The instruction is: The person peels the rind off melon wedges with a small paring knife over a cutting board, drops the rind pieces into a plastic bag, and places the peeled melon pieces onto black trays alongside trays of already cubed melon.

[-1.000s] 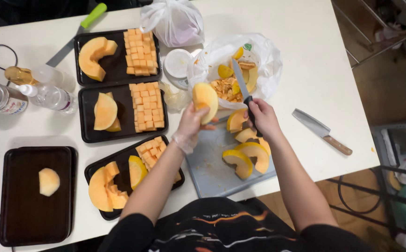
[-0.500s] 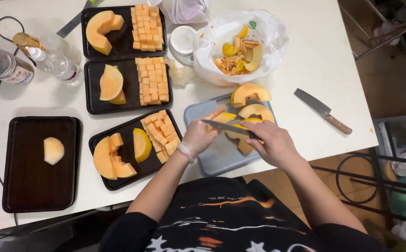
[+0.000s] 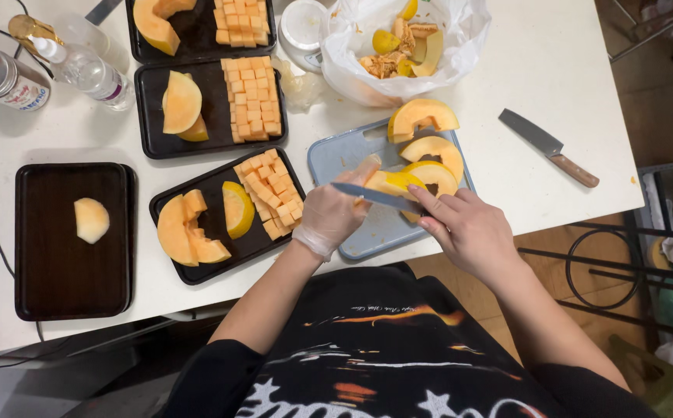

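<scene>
My left hand (image 3: 332, 213), in a thin clear glove, holds a melon wedge (image 3: 392, 184) over the blue-grey cutting board (image 3: 336, 159). In my right hand (image 3: 468, 228) is a knife (image 3: 375, 197), its blade lying across that wedge and pointing left. Two more orange wedges (image 3: 421, 116) sit on the far part of the board. Just left of my gloved hand is a black tray (image 3: 224, 228) with melon cubes (image 3: 270, 193) and peeled slices (image 3: 185, 228).
Two more black trays (image 3: 150, 128) of cubes and slices stand farther back. A white bag (image 3: 398, 46) holds rinds and seeds. A second knife (image 3: 547, 147) lies at the right. A dark tray (image 3: 50, 263) with one melon piece, a bottle (image 3: 81, 66) and a can (image 3: 0, 77) are at the left.
The wedge went from raised near the scrap bag down to the board. Knife now lies across it, and my view has shifted toward the table's near edge.
</scene>
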{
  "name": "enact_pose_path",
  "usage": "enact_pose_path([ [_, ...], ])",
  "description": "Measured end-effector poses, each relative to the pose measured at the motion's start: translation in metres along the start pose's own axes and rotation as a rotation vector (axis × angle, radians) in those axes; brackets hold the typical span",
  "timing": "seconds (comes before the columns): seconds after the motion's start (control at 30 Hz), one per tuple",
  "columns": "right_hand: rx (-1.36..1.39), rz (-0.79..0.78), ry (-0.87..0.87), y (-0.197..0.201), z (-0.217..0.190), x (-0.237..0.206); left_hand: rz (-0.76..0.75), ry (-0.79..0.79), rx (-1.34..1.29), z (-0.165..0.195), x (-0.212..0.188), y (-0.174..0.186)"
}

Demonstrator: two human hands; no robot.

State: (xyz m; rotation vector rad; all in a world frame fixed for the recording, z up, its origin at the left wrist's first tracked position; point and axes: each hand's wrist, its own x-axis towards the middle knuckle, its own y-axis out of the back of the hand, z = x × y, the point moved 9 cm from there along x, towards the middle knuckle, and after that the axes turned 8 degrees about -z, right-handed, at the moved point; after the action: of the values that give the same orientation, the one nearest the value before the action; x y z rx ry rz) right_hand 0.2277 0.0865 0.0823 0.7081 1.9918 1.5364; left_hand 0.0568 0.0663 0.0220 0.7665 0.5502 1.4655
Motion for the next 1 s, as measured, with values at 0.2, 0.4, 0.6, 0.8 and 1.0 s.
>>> enact_pose_path([
  [0.2, -0.001, -0.021, -0.076, -0.002, 0.001, -0.003, 0.1, -0.087, 0.003, 0.008, -0.006, 0.005],
  [0.4, 0.005, -0.048, -0.093, -0.002, 0.002, 0.002, 0.04, -0.035, 0.066, -0.003, -0.002, -0.004],
  [0.6, 0.02, -0.045, -0.13, -0.002, 0.003, 0.01, 0.075, -0.059, 0.116, -0.01, 0.004, 0.002],
  [0.8, 0.063, -0.049, -0.095, -0.006, 0.005, 0.023, 0.031, -0.051, 0.11, -0.013, 0.007, 0.0],
  [1.0, 0.211, 0.016, -0.076, -0.006, 0.013, 0.029, 0.12, -0.091, -0.25, -0.025, 0.007, 0.013],
])
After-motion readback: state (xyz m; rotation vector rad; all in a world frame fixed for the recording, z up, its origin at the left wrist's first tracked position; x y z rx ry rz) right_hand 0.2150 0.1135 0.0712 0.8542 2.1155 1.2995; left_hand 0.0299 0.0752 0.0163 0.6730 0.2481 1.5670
